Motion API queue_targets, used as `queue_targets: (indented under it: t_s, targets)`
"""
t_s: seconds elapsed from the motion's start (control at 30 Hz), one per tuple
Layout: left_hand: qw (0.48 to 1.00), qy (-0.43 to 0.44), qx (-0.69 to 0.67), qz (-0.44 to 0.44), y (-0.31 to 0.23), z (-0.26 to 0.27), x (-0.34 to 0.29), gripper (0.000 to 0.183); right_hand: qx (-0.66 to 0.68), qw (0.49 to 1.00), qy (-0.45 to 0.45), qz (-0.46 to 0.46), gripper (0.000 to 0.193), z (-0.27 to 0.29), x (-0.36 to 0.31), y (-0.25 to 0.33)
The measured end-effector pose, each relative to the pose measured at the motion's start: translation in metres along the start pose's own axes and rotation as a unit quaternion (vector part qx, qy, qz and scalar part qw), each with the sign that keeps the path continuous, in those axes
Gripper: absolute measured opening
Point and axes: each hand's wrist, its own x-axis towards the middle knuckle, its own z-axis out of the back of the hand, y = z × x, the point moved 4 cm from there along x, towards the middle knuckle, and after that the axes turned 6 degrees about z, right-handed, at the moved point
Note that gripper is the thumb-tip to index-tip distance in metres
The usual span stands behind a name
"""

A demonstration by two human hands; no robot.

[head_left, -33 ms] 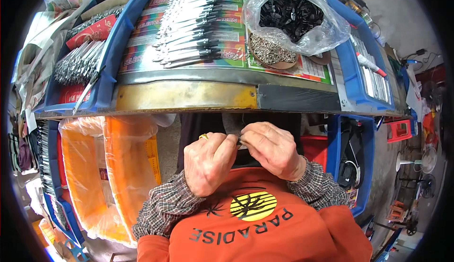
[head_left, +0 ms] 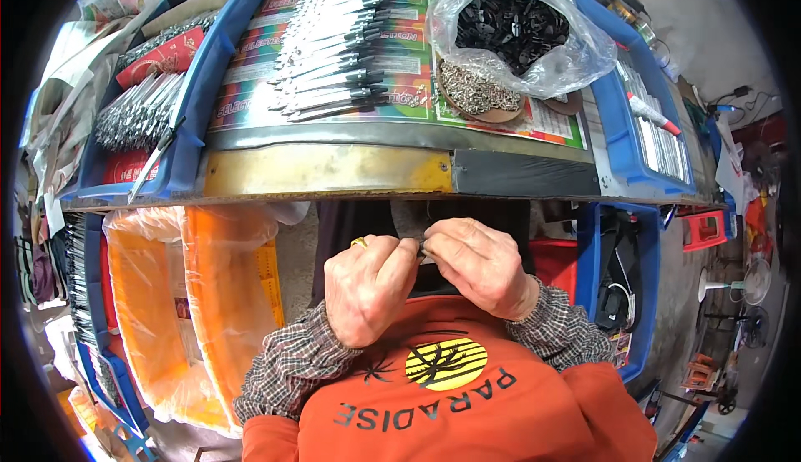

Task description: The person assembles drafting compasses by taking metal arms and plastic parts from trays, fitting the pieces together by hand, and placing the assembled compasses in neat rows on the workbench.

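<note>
Small dark piece (head_left: 421,249), pinched by 2 hands (head_left: 368,288), cluttered table (head_left: 325,170) ahead, grey floor (head_left: 298,257)

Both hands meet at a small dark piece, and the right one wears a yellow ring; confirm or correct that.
Wrong hand: the head view shows the yellow ring on the left hand, not the right hand. The hands do meet at a small dark piece.
</note>
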Motion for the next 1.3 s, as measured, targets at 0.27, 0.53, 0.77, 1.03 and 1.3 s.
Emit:
queue_targets:
  t_s: [0.27,0.53,0.77,1.03,1.3]
  targets:
    - [1.000,-0.012,0.010,-0.008,-0.003,-0.003,0.000,0.026,0.028,0.998,-0.034,-0.053,0.023,-0.002,-0.005,-0.004]
    - [1.000,-0.025,-0.006,-0.014,-0.006,0.003,0.011,0.025,0.043,0.987,-0.053,-0.142,0.013,0.026,0.009,-0.036]
    - [0.999,-0.036,0.005,0.005,0.001,0.006,0.014,0.024,-0.140,0.974,-0.077,-0.158,0.013,0.051,0.020,-0.085]
    - [0.999,-0.037,0.002,0.024,0.010,0.005,0.014,0.022,-0.222,0.965,-0.038,-0.135,0.023,0.044,0.023,-0.108]
    - [0.999,-0.029,-0.008,0.027,0.013,0.002,0.015,0.022,-0.227,0.964,-0.033,-0.136,0.021,0.041,0.022,-0.111]
